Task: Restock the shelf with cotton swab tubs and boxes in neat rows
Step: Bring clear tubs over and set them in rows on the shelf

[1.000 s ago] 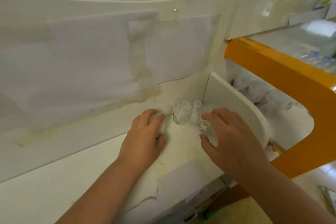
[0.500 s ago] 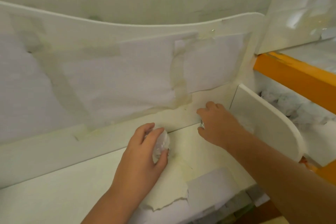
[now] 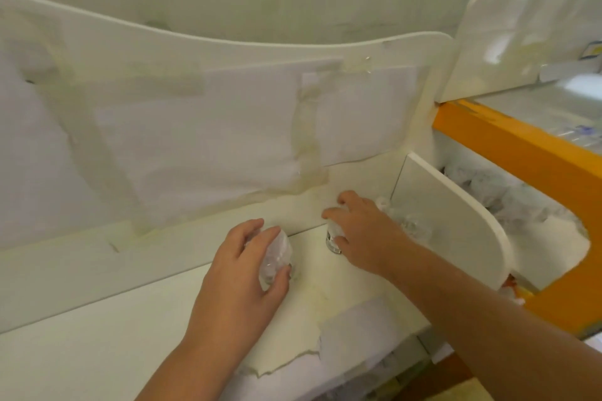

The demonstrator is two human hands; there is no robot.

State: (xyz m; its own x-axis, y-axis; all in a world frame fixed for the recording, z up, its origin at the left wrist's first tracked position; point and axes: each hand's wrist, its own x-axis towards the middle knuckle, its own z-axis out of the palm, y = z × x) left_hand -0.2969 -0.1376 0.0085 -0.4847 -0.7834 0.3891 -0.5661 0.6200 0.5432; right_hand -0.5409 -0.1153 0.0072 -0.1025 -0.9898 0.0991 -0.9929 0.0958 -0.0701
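Note:
On the white shelf [image 3: 107, 345] my left hand [image 3: 241, 283] grips a clear cotton swab tub [image 3: 275, 254], tilted, its base near the shelf surface. My right hand [image 3: 365, 238] holds a second clear tub [image 3: 335, 238] with a dark printed label, close to the back panel. More clear tubs [image 3: 410, 225] stand in the corner beside the white end divider [image 3: 456, 228], partly hidden behind my right hand.
The shelf's white back panel [image 3: 208, 140] carries taped paper sheets. Torn paper [image 3: 342, 338] lies at the shelf's front edge. An orange frame [image 3: 521, 153] with white crumpled packs [image 3: 508, 202] behind it stands to the right.
My right hand has drawn a tub out from the corner toward the left. My left hand keeps its tub near the same spot. The camera view shifted slightly.

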